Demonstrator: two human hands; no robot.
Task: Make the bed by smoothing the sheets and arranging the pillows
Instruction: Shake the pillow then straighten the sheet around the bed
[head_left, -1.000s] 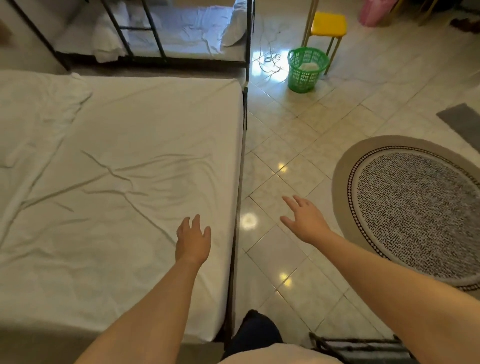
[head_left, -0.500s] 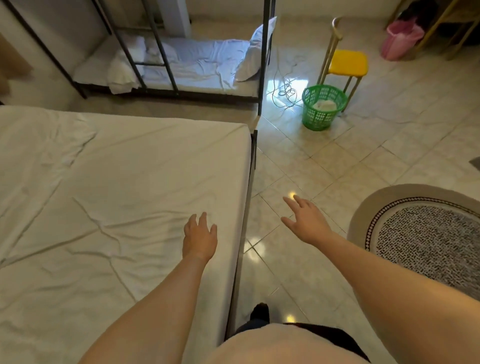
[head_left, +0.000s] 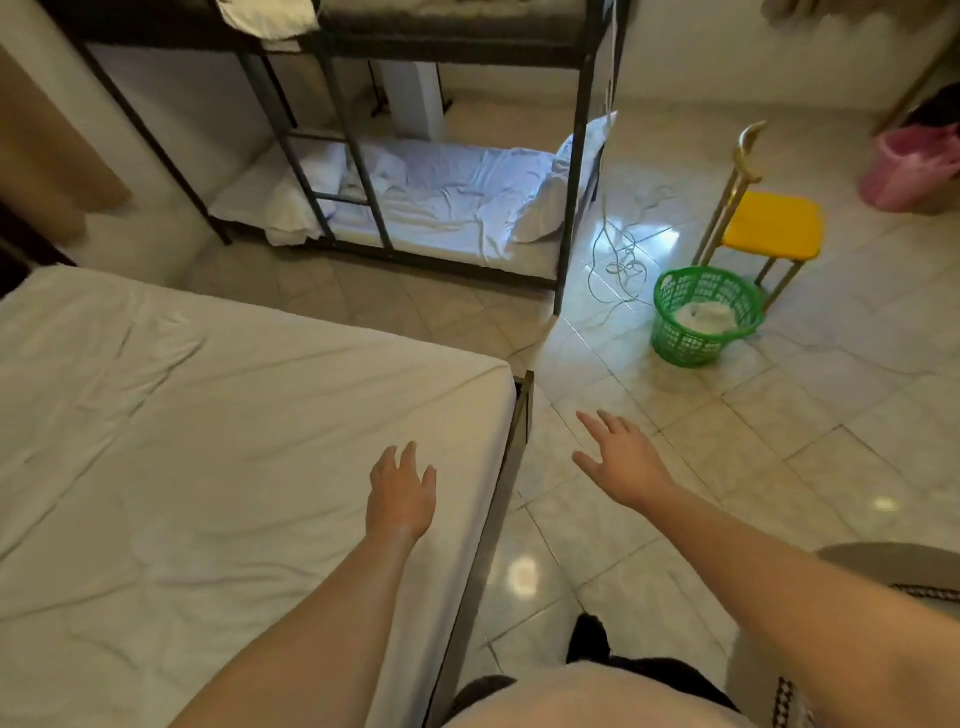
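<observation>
A wide bed with a creased white sheet fills the left of the view, edged by a dark metal frame. My left hand is stretched out flat over the sheet near the bed's right edge, fingers straight, holding nothing. My right hand hangs over the tiled floor beside the bed, fingers spread and empty. A white pillow leans at the right end of the lower bunk of a black metal bunk bed across the room.
A green plastic basket with something white inside stands on the tiles, next to a yellow stool and a loose white cable. A pink bin sits far right. A round patterned rug lies at lower right.
The view has lifted and moved forward along the bed; the bunk bed and basket come nearer. Both hands stay open and held out, the left drifting up the sheet near the edge.
</observation>
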